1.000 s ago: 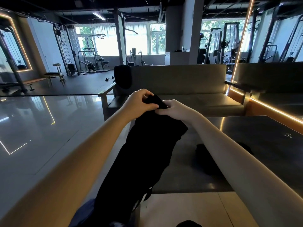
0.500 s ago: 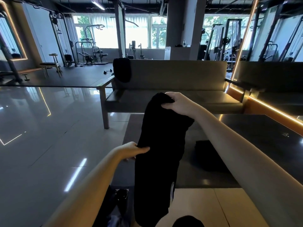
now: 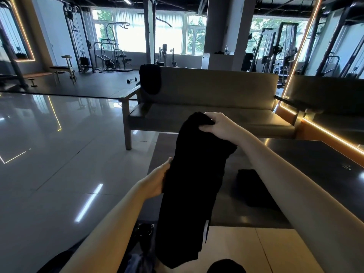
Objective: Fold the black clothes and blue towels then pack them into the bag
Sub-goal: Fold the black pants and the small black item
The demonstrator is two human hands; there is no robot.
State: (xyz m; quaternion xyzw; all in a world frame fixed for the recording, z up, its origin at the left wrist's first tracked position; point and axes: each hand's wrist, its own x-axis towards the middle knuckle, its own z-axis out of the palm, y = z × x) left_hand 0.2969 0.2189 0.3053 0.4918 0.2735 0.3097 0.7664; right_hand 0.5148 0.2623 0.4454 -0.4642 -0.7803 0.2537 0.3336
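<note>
A long black garment (image 3: 193, 190) hangs in front of me over the near edge of a dark low table (image 3: 307, 166). My right hand (image 3: 218, 125) grips its top end, fingers curled over the cloth. My left hand (image 3: 157, 180) is against the garment's left edge about halfway down, its fingers hidden behind the cloth. A folded black piece (image 3: 254, 188) lies on the table to the right, partly behind my right forearm. Another black garment (image 3: 150, 78) hangs over the left end of the bench's backrest. No blue towel or bag can be made out.
A long upholstered bench (image 3: 216, 115) with wooden arms stands beyond the table. Glossy tiled floor (image 3: 59, 154) spreads to the left, with gym machines (image 3: 110, 54) at the back. A mirrored wall with lit strips (image 3: 331, 134) runs along the right. A dark rounded shape (image 3: 226, 266) sits at the bottom edge.
My left hand let go of the garment's top, dropped down and came against its left edge halfway down. My right hand kept hold of the top, and the garment now hangs straighter.
</note>
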